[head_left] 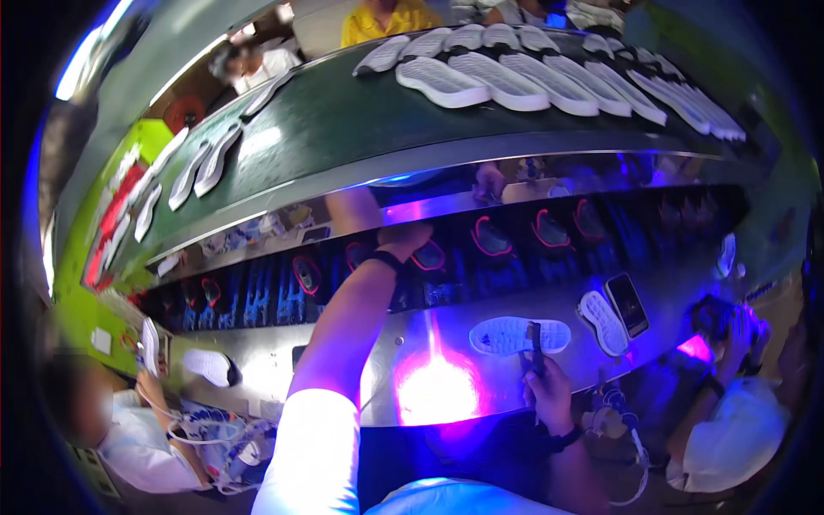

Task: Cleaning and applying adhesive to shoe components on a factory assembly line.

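Observation:
My left hand (403,239) reaches far forward into the lower conveyor level, onto a dark shoe upper with a red-lit opening (427,255); its grip is hidden by the shelf edge. My right hand (546,390) rests near the metal bench edge and holds a thin dark brush (536,345) whose tip lies on a white shoe sole (518,335) lying on the bench. A black band is on each wrist.
A row of dark shoes (549,230) rides the lower belt under purple light. White soles (506,81) line the upper green belt. A second sole (602,322) and a phone (628,303) lie at right. Seated people work at left (129,438) and right (738,412).

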A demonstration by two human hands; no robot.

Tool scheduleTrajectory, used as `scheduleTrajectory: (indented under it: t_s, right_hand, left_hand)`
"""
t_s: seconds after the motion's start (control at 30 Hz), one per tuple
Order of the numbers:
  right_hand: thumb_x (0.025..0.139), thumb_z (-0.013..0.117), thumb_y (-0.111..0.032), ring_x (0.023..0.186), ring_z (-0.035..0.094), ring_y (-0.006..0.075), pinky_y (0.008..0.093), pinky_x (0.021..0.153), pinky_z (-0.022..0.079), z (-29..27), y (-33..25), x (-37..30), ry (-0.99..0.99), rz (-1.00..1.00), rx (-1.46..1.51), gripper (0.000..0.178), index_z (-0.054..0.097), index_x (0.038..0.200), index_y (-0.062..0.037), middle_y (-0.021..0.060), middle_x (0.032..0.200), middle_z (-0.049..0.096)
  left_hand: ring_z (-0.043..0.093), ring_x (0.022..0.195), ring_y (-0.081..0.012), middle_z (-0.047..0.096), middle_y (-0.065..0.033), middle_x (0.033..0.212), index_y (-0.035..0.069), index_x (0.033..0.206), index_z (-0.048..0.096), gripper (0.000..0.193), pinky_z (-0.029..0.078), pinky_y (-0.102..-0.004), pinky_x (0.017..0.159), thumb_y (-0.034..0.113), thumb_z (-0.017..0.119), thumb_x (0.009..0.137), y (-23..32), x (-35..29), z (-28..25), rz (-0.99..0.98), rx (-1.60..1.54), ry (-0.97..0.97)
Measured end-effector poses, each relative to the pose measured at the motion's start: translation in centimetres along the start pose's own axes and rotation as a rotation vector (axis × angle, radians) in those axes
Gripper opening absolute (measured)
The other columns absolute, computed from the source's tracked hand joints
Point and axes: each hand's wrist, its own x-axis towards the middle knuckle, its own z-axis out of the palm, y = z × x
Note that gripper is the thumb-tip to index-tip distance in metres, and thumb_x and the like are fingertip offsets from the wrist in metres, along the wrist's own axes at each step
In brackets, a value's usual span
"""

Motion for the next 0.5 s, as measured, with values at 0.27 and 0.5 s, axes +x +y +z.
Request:
scheduleTrajectory:
  t_s: [0.27,0.5]
  right_hand:
    - [0.099,0.063,-0.002,0.057,0.055,0.0056,0.024,0.05,0.045,-1.1,1.0,0.6,0.047,0.006,0.066,0.03,0.058,0.129,-0.0003,-0.0009,0.077,0.061]
    - [0.098,0.064,-0.003,0.059,0.059,0.0071,0.0263,0.053,0.048,-0.5,0.3,-0.4,0.055,-0.052,0.028,0.031,0.058,0.129,-0.0012,0.0006,0.075,0.061]
  left_hand:
    - [0.061,0.127,-0.0384,0.064,-0.022,0.135,0.009,0.135,0.062,0.068,0.05,-0.0507,0.105,0.062,0.05,0.094,5.1,-1.7,-0.2,0.203,0.201,0.362]
    - [0.059,0.131,-0.0331,0.066,-0.0196,0.133,0.011,0.133,0.064,0.07,0.048,-0.048,0.105,0.061,0.064,0.085,9.5,5.3,14.7,-0.153,-0.244,0.334]
